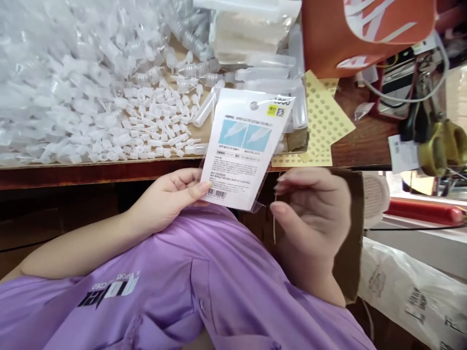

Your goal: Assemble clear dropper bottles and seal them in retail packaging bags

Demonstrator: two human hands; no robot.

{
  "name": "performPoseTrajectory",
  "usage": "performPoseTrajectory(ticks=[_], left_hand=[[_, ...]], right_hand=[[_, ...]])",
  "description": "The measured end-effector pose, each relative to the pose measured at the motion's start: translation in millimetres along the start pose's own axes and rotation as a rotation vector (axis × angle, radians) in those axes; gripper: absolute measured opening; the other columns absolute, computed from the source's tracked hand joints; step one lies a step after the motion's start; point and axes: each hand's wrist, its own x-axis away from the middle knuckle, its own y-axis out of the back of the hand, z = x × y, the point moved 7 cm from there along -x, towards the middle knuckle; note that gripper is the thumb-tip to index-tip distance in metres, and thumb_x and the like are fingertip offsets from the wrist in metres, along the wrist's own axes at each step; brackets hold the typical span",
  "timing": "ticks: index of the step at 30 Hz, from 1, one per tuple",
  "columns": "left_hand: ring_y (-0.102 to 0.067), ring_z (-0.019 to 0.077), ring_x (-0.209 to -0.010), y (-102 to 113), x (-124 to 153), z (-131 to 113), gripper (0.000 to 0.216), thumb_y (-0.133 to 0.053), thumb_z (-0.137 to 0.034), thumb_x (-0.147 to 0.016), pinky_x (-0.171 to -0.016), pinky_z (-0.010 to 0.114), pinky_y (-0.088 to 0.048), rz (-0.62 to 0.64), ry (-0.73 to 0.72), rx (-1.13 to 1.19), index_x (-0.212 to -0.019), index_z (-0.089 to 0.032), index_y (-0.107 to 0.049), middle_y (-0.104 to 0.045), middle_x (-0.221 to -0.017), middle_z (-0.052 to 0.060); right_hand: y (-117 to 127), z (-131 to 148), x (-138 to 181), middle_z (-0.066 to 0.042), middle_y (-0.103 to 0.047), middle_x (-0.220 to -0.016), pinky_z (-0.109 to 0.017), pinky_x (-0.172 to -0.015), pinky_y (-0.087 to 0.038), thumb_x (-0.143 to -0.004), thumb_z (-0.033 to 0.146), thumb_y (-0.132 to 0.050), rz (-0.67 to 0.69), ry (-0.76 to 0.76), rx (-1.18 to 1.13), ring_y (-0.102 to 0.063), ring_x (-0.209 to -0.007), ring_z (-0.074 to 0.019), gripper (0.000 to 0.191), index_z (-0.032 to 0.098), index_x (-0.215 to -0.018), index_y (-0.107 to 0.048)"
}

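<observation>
My left hand (171,197) pinches the lower left corner of a clear packet with a white printed card (242,148), held upright over my lap. My right hand (314,214) is just to the right of the packet, fingers curled, thumb and fingers pinching a thin pale strip (274,223) that hangs down. A pile of small clear plastic bottles and caps (109,97) lies on the cardboard tray (73,164) behind the packet.
Filled clear packets (255,34) are stacked at the tray's back right. Yellow dotted sticker sheets (328,116) lie on the wooden table (365,141). An orange bag (328,34), cables, a keyring and scissors sit far right. A plastic-wrapped parcel (412,287) lies below right.
</observation>
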Motion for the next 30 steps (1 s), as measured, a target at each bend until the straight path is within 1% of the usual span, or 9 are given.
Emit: performPoseTrajectory(ticks=[2, 4, 8, 11, 14, 17, 20, 25, 30], left_hand=[[-0.073, 0.0185, -0.097, -0.8, -0.5, 0.1, 0.017, -0.072, -0.028, -0.087, -0.092, 0.030, -0.056, -0.013, -0.007, -0.004, -0.102, -0.022, -0.076, -0.078, -0.109, 0.004], [-0.073, 0.0202, -0.100, -0.7, -1.3, -0.1, 0.021, -0.074, -0.028, -0.085, -0.092, 0.031, -0.057, -0.051, -0.016, -0.027, -0.105, -0.021, -0.074, -0.077, -0.112, 0.005], [-0.071, 0.0230, -0.107, -2.3, -3.4, 0.0, 0.031, -0.077, -0.026, -0.082, -0.094, 0.033, -0.057, -0.091, -0.019, -0.059, -0.112, -0.022, -0.070, -0.076, -0.116, 0.006], [-0.069, 0.0241, -0.111, -7.0, -4.7, 0.8, 0.043, -0.078, -0.022, -0.080, -0.095, 0.033, -0.056, -0.034, -0.010, -0.076, -0.121, -0.023, -0.067, -0.074, -0.120, 0.007], [-0.068, 0.0261, -0.113, -9.9, -4.5, 1.6, 0.038, -0.076, -0.024, -0.082, -0.096, 0.034, -0.056, 0.018, 0.003, -0.138, -0.119, -0.023, -0.071, -0.073, -0.122, 0.008], [-0.068, 0.0270, -0.113, -7.7, -4.1, 2.9, 0.032, -0.074, -0.026, -0.084, -0.095, 0.034, -0.057, -0.002, 0.030, -0.192, -0.116, -0.022, -0.074, -0.073, -0.122, 0.009], [-0.070, 0.0253, -0.109, -5.0, -4.3, 3.6, 0.031, -0.073, -0.028, -0.085, -0.090, 0.030, -0.059, -0.040, 0.050, -0.215, -0.116, -0.023, -0.074, -0.073, -0.121, 0.009], [-0.074, 0.0196, -0.099, -5.3, -4.7, 2.2, 0.023, -0.074, -0.027, -0.085, -0.081, 0.021, -0.060, -0.048, 0.050, -0.196, -0.108, -0.027, -0.078, -0.077, -0.112, 0.005], [-0.074, 0.0209, -0.100, -5.5, -3.1, -0.9, 0.022, -0.074, -0.023, -0.085, -0.084, 0.024, -0.061, -0.051, 0.011, -0.145, -0.106, -0.026, -0.078, -0.077, -0.112, 0.005]], right_hand=[[-5.2, -5.6, 7.0, -0.003, -0.055, -0.097, -0.028, -0.067, -0.053, -0.082, 0.021, -0.068, -0.014, -0.023, -0.213, -0.057, -0.082, -0.0150, 0.033, 0.026, -0.112, -0.053], [-16.2, -7.3, 12.1, -0.002, -0.056, -0.094, -0.026, -0.068, -0.054, -0.081, 0.017, -0.068, 0.007, -0.064, -0.369, -0.058, -0.081, -0.0128, 0.027, 0.025, -0.104, -0.056], [-29.6, -14.9, 16.5, 0.001, -0.058, -0.084, -0.026, -0.065, -0.054, -0.087, 0.023, -0.064, -0.073, -0.207, -0.544, -0.062, -0.073, -0.0117, 0.009, 0.022, -0.088, -0.055], [-30.2, -23.3, 16.1, 0.002, -0.060, -0.078, -0.024, -0.060, -0.053, -0.088, 0.027, -0.063, -0.159, -0.300, -0.584, -0.061, -0.065, -0.0099, 0.012, 0.021, -0.082, -0.054], [-27.4, -29.2, 15.3, 0.003, -0.061, -0.072, -0.021, -0.058, -0.051, -0.089, 0.027, -0.064, -0.219, -0.362, -0.597, -0.059, -0.060, -0.0076, 0.015, 0.020, -0.079, -0.056], [-27.0, -32.5, 15.0, 0.003, -0.062, -0.067, -0.019, -0.057, -0.050, -0.088, 0.028, -0.065, -0.231, -0.429, -0.596, -0.058, -0.058, -0.0068, 0.018, 0.019, -0.075, -0.058], [-31.1, -37.1, 15.7, 0.004, -0.060, -0.063, -0.019, -0.055, -0.049, -0.086, 0.034, -0.068, -0.215, -0.553, -0.616, -0.056, -0.056, -0.0063, 0.024, 0.018, -0.071, -0.056], [-37.2, -45.8, 17.5, 0.008, -0.058, -0.060, -0.017, -0.051, -0.050, -0.073, 0.035, -0.080, -0.275, -0.712, -0.828, -0.055, -0.050, -0.0056, 0.030, 0.022, -0.081, -0.055], [-51.7, -49.7, 21.3, 0.006, -0.063, -0.064, -0.017, -0.056, -0.053, -0.080, 0.040, -0.075, -0.110, -0.768, -1.007, -0.057, -0.054, -0.0052, 0.024, 0.021, -0.091, -0.066]])
